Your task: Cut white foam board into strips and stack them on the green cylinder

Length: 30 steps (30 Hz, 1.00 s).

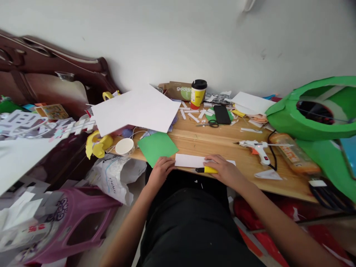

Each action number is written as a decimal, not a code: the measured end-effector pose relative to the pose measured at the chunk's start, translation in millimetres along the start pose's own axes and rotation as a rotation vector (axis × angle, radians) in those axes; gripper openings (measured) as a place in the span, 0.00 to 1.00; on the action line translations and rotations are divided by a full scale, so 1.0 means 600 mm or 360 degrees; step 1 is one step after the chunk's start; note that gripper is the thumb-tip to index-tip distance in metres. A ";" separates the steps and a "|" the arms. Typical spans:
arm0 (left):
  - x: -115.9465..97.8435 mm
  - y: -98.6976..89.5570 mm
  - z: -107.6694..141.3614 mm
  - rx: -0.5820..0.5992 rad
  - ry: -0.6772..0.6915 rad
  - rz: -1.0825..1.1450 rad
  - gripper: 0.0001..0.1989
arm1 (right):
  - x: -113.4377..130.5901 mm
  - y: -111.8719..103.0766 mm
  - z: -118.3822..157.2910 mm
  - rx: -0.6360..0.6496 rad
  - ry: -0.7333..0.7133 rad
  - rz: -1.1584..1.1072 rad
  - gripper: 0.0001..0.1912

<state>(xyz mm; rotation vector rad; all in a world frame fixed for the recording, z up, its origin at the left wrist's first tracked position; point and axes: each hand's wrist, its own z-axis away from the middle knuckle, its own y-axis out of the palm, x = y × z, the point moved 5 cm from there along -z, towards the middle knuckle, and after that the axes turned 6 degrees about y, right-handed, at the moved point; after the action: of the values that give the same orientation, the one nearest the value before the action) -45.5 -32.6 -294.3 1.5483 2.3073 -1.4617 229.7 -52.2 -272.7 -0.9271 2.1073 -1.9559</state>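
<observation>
One head-worn camera looked forward and down from above the lap, facing the desk (222, 142) and the wall (178, 40) behind it, near enough to show both forearms at the near edge.

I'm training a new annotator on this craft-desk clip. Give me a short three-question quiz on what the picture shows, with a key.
1. True or false: the right hand rests on a yellow utility knife at the desk's near edge.
2. Which sheet does the left hand touch? A) the large white sheet B) the green paper C) the phone
3. Fill in: the white strip lies between the two ____.

Key
1. True; the fingers cover part of the knife, so whether they grip it is unclear.
2. B; its fingertips lie on the green paper's near corner.
3. hands.
</observation>
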 end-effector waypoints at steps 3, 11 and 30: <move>-0.005 0.009 0.007 -0.0030 0.0056 0.0051 0.11 | -0.001 0.006 0.008 -0.0044 0.0037 -0.0030 0.22; -0.004 0.022 0.016 -0.0112 -0.0091 0.0013 0.11 | -0.017 0.023 0.014 -0.0147 0.0089 -0.0100 0.20; 0.001 0.017 0.009 -0.0140 -0.0146 0.0071 0.08 | 0.000 0.030 0.034 -0.0324 0.0075 0.0011 0.22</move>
<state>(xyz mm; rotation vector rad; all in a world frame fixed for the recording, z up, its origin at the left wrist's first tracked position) -40.8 -35.2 -304.6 1.4680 2.2392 -1.3711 232.9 -70.1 -292.8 -0.9129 2.3675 -1.8019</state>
